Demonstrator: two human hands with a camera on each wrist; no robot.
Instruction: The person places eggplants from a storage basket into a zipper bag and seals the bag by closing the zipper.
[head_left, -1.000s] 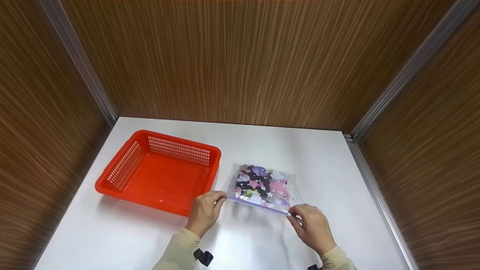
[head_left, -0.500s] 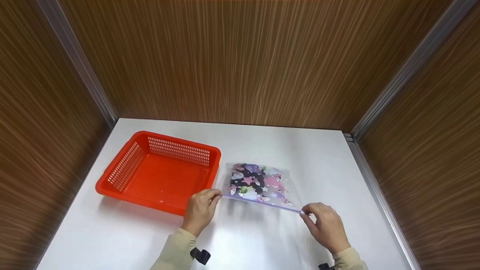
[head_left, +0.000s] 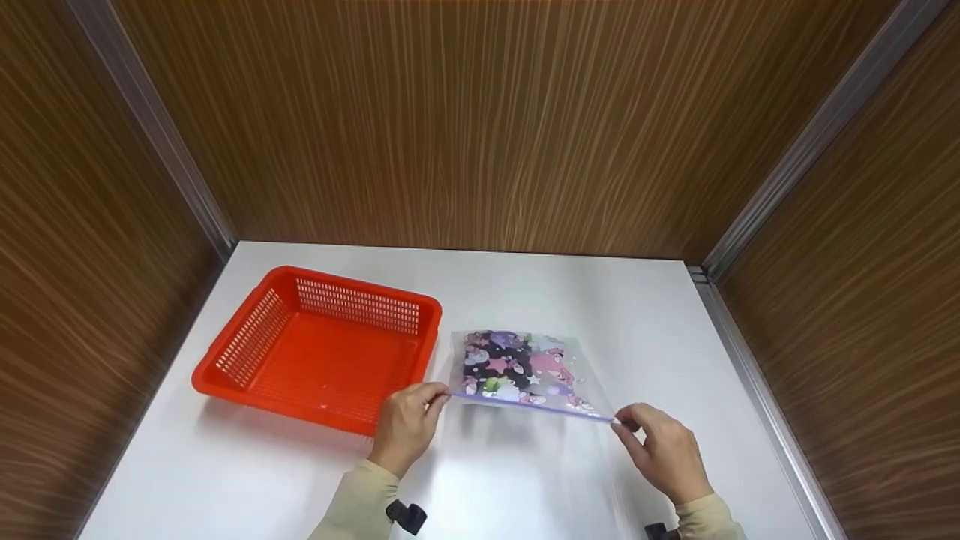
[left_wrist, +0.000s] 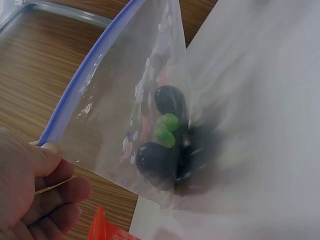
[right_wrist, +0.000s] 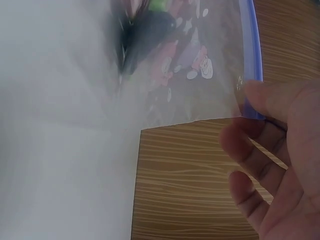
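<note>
A clear zip bag (head_left: 555, 371) printed with pink, purple and white cartoon figures is stretched between both hands, its purple zip strip toward the person. My left hand (head_left: 409, 424) pinches the left end of that strip between thumb and forefinger, beside the red basket. At the strip's right end, the thumb and forefinger of my right hand (head_left: 664, 454) pinch the corner. Inside the bag, a dark rounded object (left_wrist: 157, 162) with green oval parts (left_wrist: 167, 130) shows through the plastic in the left wrist view. The zip strip (right_wrist: 252, 55) runs straight and flat.
A red plastic basket (head_left: 322, 405) with slotted sides stands on the white table (head_left: 525, 487) to the left, close to my left hand. Wood-grain panels (head_left: 480, 127) enclose the table at the back and both sides, with metal strips at the corners.
My right hand has slid rightward along the zip strip to its end. My left hand shifted slightly left, then back, still pinching its corner. The bag moved a little left.
</note>
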